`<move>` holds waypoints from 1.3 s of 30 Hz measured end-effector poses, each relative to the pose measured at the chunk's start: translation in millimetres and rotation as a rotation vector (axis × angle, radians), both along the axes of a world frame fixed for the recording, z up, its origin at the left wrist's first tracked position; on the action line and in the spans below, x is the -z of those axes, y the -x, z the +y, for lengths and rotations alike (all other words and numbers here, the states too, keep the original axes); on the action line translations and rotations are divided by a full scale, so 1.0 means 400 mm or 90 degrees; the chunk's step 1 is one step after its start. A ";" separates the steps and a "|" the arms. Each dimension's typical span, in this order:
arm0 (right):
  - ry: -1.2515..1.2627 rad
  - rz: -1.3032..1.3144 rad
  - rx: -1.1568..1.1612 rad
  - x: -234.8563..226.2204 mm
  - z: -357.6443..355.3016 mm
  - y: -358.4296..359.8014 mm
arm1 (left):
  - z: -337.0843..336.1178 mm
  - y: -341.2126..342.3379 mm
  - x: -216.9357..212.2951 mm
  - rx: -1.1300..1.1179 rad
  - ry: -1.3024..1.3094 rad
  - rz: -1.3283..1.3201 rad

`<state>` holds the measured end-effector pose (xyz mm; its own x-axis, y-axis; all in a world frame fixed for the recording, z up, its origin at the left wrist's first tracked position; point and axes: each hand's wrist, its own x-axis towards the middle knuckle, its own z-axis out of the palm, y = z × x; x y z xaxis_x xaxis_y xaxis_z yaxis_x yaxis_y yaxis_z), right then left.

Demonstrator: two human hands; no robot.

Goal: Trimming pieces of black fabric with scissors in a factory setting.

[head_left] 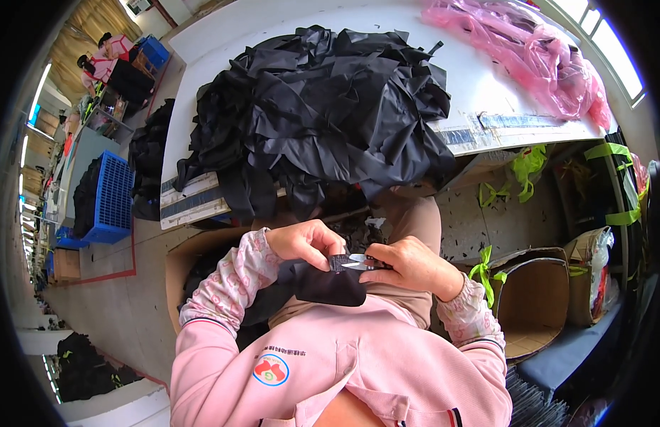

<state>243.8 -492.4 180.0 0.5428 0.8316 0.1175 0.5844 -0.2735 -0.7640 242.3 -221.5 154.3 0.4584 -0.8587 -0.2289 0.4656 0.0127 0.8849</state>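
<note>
Over my lap, my left hand pinches the upper edge of a small black fabric piece, whose rounded lower part hangs down. A short dark strip at that edge sits between my fingertips. My right hand is closed on small metal thread snips. Their blades point left, right at the strip; whether they touch it I cannot tell. Just beyond my hands, a large heap of black fabric pieces covers much of the white table and droops over its front edge.
Pink plastic sheeting lies at the table's far right. An open cardboard box stands to my right, near bright green strips. At left are a blue crate and dark fabric piles. Two people work farther off.
</note>
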 end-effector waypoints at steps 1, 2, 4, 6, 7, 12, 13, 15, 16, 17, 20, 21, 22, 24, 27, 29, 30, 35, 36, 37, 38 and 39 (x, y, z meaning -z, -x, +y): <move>-0.001 -0.012 -0.012 0.001 0.002 -0.001 | -0.005 -0.001 -0.007 0.018 -0.011 -0.003; -0.003 -0.023 -0.025 0.002 0.004 -0.001 | -0.010 -0.003 -0.010 0.036 -0.022 -0.007; -0.010 -0.024 -0.042 -0.005 0.014 -0.004 | -0.010 -0.005 -0.006 0.053 -0.017 -0.008; -0.017 -0.024 -0.056 -0.003 0.022 -0.002 | -0.012 -0.007 -0.004 0.072 -0.011 -0.010; -0.029 -0.021 -0.065 0.004 0.026 -0.001 | -0.014 -0.008 -0.005 0.087 -0.008 -0.010; -0.035 -0.025 -0.083 0.014 0.024 -0.001 | -0.020 0.000 -0.008 0.106 -0.004 -0.001; -0.034 -0.039 -0.083 0.015 0.023 -0.002 | -0.022 0.002 -0.014 0.108 -0.004 0.000; -0.033 -0.053 -0.082 0.017 0.023 0.000 | -0.023 0.005 -0.017 0.110 -0.002 0.001; -0.038 -0.041 -0.080 0.018 0.024 0.002 | -0.023 0.005 -0.017 0.110 -0.001 0.006; -0.044 -0.029 -0.077 0.019 0.025 0.003 | -0.023 0.006 -0.015 0.111 0.000 0.010; -0.051 -0.017 -0.095 0.010 0.031 0.000 | -0.015 0.006 0.006 0.133 0.017 0.027; -0.050 -0.017 -0.094 0.012 0.031 -0.001 | -0.017 0.006 0.004 0.133 0.017 0.028; -0.049 -0.021 -0.095 0.015 0.031 -0.002 | -0.021 0.008 -0.002 0.124 0.009 0.026; -0.048 -0.025 -0.097 0.018 0.032 -0.004 | -0.022 0.007 -0.003 0.115 0.000 0.025; -0.047 -0.014 -0.106 0.021 0.029 -0.007 | -0.018 0.002 0.001 0.145 0.012 0.041; -0.058 0.022 -0.100 0.027 0.024 -0.007 | -0.018 0.001 0.003 0.144 -0.001 0.036; -0.058 0.022 -0.099 0.032 0.018 -0.008 | -0.016 0.003 0.007 0.145 -0.002 0.035; -0.025 0.084 0.103 0.027 -0.004 0.007 | -0.036 0.048 0.009 -0.240 -0.032 -0.032; -0.025 0.082 0.107 0.029 -0.005 0.016 | -0.046 0.056 0.012 -0.236 -0.032 -0.034; -0.046 0.042 0.162 0.033 0.000 0.026 | -0.058 0.064 0.015 -0.339 -0.023 -0.057; -0.066 0.003 0.217 0.034 0.007 0.033 | -0.066 0.068 0.018 -0.441 -0.014 -0.081; -0.065 -0.035 0.218 0.027 0.016 0.038 | -0.070 0.071 0.022 -0.467 -0.020 -0.101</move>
